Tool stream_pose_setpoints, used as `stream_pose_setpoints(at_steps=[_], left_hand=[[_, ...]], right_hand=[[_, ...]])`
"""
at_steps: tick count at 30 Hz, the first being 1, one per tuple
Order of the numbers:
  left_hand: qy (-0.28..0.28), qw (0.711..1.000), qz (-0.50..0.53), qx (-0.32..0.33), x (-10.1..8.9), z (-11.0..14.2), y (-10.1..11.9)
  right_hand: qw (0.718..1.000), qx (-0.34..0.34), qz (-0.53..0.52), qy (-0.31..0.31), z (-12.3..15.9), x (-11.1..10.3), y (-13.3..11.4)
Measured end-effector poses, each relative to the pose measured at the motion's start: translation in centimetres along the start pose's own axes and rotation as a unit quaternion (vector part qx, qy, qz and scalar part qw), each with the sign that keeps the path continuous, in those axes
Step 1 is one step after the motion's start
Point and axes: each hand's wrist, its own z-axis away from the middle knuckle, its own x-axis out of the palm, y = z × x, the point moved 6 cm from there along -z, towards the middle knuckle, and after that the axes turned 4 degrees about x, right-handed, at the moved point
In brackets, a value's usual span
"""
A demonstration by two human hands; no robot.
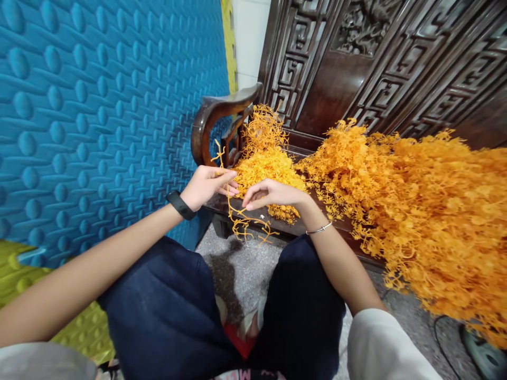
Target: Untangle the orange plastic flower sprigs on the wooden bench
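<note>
My left hand (pixel 209 186), with a black band at the wrist, pinches a thin orange branched plastic stem (pixel 229 207) between thumb and forefinger; its other fingers are loosely extended. The stem's upper tip pokes out above the hand, and its forked twigs hang below. To the right, my right hand (pixel 274 192) has thumb and fingertips brought together at one of the stem's side twigs. Just behind both hands lies a pile of small orange plastic flower pieces (pixel 273 169) on the dark wooden bench (pixel 348 224).
Bare curly orange stems (pixel 263 129) are heaped by the carved armrest (pixel 204 124). A huge mound of orange plastic flower sprays (pixel 439 200) covers the bench's right side. Blue foam matting (pixel 119 105) rises at left. A dark cable (pixel 439 338) lies on the floor at lower right.
</note>
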Motion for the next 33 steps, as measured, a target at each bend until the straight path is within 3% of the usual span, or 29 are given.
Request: stream_pose_setpoints(at_steps=[7, 17, 25, 33], left_hand=[[0.000, 1.000, 0.002, 0.001, 0.1, 0.1, 0.1], [0.006, 1.000, -0.001, 0.006, -0.1, -0.1, 0.3], [0.016, 1.000, 0.000, 0.000, -0.1, -0.1, 0.3], [0.020, 1.000, -0.004, -0.006, -0.1, 0.0, 0.5]], right_hand=[[0.999, 0.030, -0.015, 0.009, 0.9, -1.3, 1.0], [0.998, 0.010, -0.019, 0.062, 1.2, -1.8, 0.5], [0.997, 0.015, -0.063, 0.049, 1.3, -1.9, 0.8], [0.980, -0.063, -0.032, 0.184, 1.4, -2.9, -0.2]])
